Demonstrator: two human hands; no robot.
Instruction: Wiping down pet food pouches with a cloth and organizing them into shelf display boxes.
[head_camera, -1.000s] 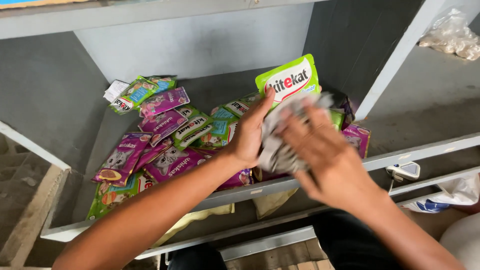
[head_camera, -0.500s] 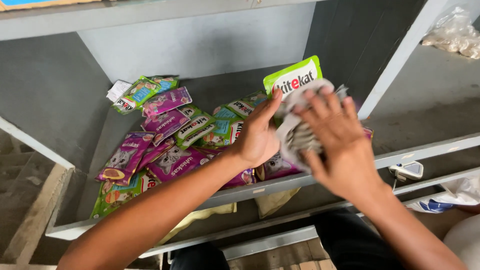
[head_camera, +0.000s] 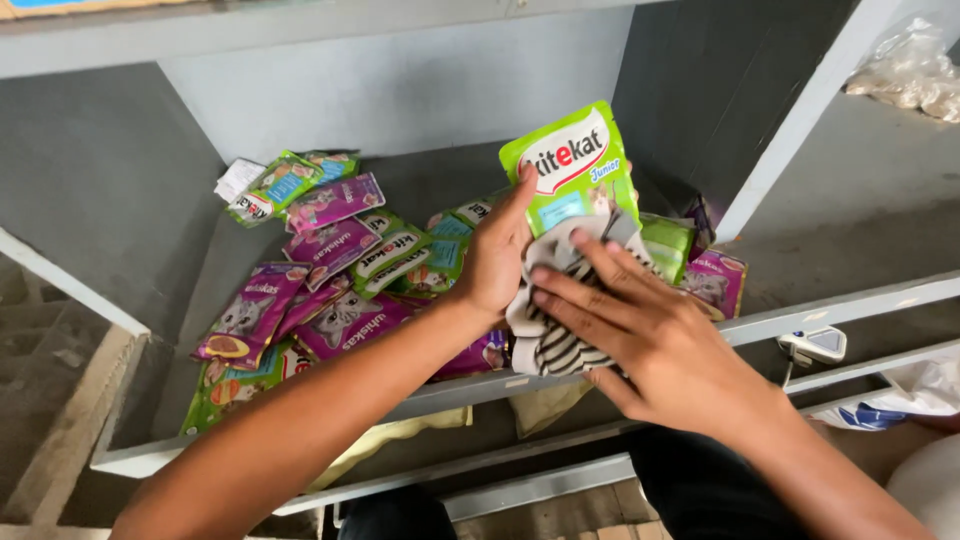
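You look down into a grey-painted shelf compartment (head_camera: 120, 230) with a paler back wall (head_camera: 400, 90) and a pale front rail (head_camera: 840, 305). A slanted divider (head_camera: 800, 120) parts it from the next bay, where a clear plastic bag (head_camera: 905, 70) lies in daylight

The left hand (head_camera: 497, 262) holds a green pouch (head_camera: 575, 165) upright above the grey shelf (head_camera: 420, 190), while the right hand (head_camera: 650, 345) presses a striped cloth (head_camera: 555, 345) against it; purple pouches (head_camera: 330, 255) lie scattered beside.
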